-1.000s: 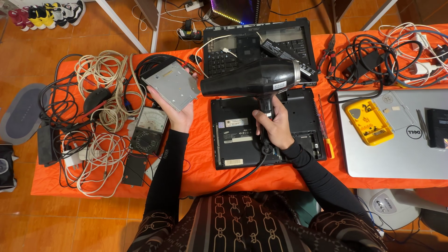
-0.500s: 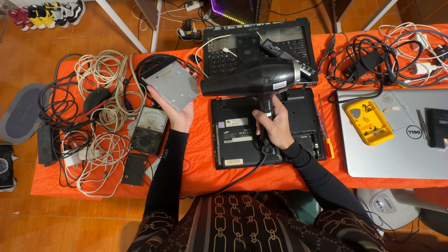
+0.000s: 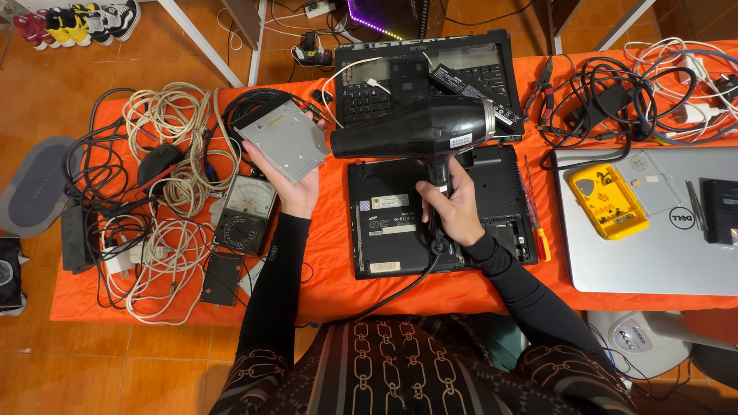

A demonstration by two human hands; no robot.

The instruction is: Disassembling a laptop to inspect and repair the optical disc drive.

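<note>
Right hand grips the black hair dryer, aimed at the silver disc drive held up in the left hand; blowing it clean, the nozzle wants steady aim.

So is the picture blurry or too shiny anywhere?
Head view: mostly sharp and evenly lit; the black hair dryer in the right hand shows a soft sheen, the silver drive in the left hand looks matte, and straight edges bend slightly near the corners.

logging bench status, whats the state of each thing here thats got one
black hair dryer: gripped by right hand, nozzle toward the drive
flat grey optical drive: held up in left hand
small black laptop: upside down, closed
black laptop behind: open
silver laptop: closed
yellow parts box: open
</note>
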